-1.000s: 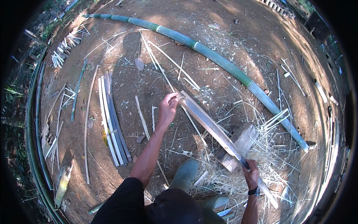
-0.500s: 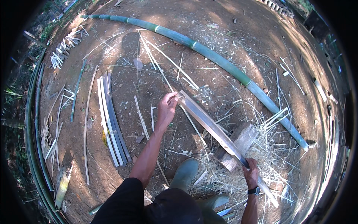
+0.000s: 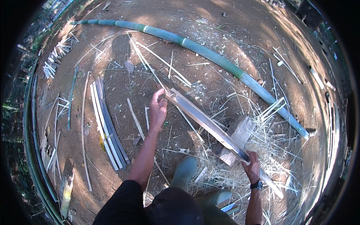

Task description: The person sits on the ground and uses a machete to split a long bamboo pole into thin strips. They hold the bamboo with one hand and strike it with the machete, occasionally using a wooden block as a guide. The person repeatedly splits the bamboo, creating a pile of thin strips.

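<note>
A long straight slat (image 3: 202,119), apparently split bamboo, slants across the space before me, with pale edges and a grey stripe down its middle. My left hand (image 3: 158,110) is beside its far left end, thumb and fingers apart; whether they touch it I cannot make out. My right hand (image 3: 252,167), with a watch on the wrist, is closed around the lower right part. A dark, blade-like section shows just above that hand, and a pale rod (image 3: 272,184) runs on beyond it. Whether these are one piece is unclear.
A wooden block (image 3: 237,140) lies under the slat amid pale shavings (image 3: 268,153). A long green bamboo pole (image 3: 213,58) arcs across the far side. Bundled strips (image 3: 108,125) lie to the left, short pieces (image 3: 56,58) farther off. My boots (image 3: 184,170) stand close to the block.
My left fingers, pinched at the slat's end before, have spread apart. The slat and both hands have shifted slightly in view, as has the ground with the turning camera.
</note>
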Motion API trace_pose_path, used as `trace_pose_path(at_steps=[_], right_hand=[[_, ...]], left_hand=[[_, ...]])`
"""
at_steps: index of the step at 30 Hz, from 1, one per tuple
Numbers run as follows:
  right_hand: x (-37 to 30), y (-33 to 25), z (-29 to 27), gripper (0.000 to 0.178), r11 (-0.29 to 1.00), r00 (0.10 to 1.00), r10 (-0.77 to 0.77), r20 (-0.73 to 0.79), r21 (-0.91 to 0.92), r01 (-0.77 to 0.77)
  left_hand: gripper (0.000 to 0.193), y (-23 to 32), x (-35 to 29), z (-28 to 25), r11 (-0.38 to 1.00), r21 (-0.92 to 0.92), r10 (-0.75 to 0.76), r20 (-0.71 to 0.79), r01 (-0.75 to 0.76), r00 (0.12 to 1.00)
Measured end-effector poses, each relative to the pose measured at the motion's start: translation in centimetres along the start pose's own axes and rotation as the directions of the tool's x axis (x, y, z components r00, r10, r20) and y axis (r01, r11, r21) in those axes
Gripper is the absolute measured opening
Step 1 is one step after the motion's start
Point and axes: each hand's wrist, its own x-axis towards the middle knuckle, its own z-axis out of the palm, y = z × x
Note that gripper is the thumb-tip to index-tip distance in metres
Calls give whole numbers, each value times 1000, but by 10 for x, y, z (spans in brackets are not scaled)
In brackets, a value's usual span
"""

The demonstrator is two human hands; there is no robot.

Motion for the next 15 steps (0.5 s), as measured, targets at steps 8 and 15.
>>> trace_pose_path(at_steps=[8, 15], right_hand=[[-88, -37, -118, 49, 972, 967, 115, 229, -227, -62], [-261, -126, -164, 42, 681, 683, 714, -157, -73, -729]], left_hand=[[42, 0, -106, -8, 963, 243, -113, -7, 111, 994], [55, -84, -269, -42, 889, 445, -408, 879, -112, 247]])
